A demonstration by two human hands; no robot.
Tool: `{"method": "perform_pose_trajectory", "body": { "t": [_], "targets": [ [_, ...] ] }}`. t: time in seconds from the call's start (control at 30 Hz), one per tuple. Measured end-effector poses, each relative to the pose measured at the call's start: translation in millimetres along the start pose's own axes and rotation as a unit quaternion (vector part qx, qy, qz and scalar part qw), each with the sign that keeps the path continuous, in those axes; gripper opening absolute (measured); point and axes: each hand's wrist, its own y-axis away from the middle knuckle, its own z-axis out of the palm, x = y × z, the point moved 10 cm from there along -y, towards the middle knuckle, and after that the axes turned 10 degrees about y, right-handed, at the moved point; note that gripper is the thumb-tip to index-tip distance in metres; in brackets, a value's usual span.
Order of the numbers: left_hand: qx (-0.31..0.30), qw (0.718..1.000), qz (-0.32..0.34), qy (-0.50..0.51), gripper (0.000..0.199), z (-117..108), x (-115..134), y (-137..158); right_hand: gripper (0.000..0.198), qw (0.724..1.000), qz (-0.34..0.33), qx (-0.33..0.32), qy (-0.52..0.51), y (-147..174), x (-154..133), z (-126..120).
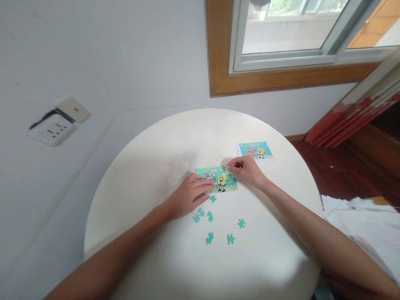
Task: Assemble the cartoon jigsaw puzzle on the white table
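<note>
A partly assembled cartoon jigsaw puzzle (230, 187) lies on the round white table, with a yellow square character near its middle. My left hand (191, 195) rests on the puzzle's left side with its fingers stretched out, covering part of the picture. At the upper right corner, my right hand (245, 170) pinches a small puzzle piece between thumb and forefinger, mostly hidden by the fingertips. Below the puzzle are several loose teal pieces, among them one piece (213, 199) close to my left fingers, another piece (241, 223) to the right and a piece (230, 239) nearer me.
A printed picture card (265, 150) with the same cartoon scene lies beyond my right hand. The white table (140, 166) stands against a wall with a socket (53, 129). A window (284, 37) is above; white papers (359, 225) sit off to the right.
</note>
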Motion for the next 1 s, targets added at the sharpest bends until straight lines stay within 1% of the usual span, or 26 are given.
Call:
{"method": "perform_pose_trajectory", "body": {
  "t": [0.1, 0.23, 0.37, 0.63, 0.77, 0.93, 1.0],
  "targets": [
    [-0.018, 1.000, -0.010, -0.010, 0.035, 5.6, 1.5, -0.2, 0.016, 1.000, -0.002, -0.013, 0.016, -5.8, -2.8, 6.0],
    [-0.020, 1.000, -0.016, -0.002, 0.034, 6.4, 3.3, -0.3, 0.016, 0.999, -0.009, -0.030, 0.021, -6.6, -5.2, 15.6],
    [-0.025, 0.999, -0.024, 0.002, 0.033, 7.8, 1.0, -0.3, 0.016, 0.998, -0.013, -0.038, 0.040, -6.3, -4.5, 18.4],
    [-0.026, 0.999, -0.024, 0.007, 0.033, 7.9, 0.5, -0.7, 0.013, 0.996, -0.032, -0.032, 0.074, -7.6, -4.0, 18.2],
    [-0.028, 0.999, -0.025, 0.005, 0.033, 8.6, 0.7, -0.5, 0.009, 0.994, -0.045, -0.018, 0.100, -7.7, -5.9, 16.7],
    [-0.023, 0.999, -0.027, 0.011, 0.033, 7.1, 0.3, -0.8, 0.007, 0.994, -0.045, 0.001, 0.102, -5.9, -6.5, 11.0],
    [-0.022, 0.999, -0.028, 0.013, 0.034, 6.9, 0.1, -1.0, 0.008, 0.991, -0.063, 0.009, 0.117, -3.8, -11.0, 8.0]
  ]
}}
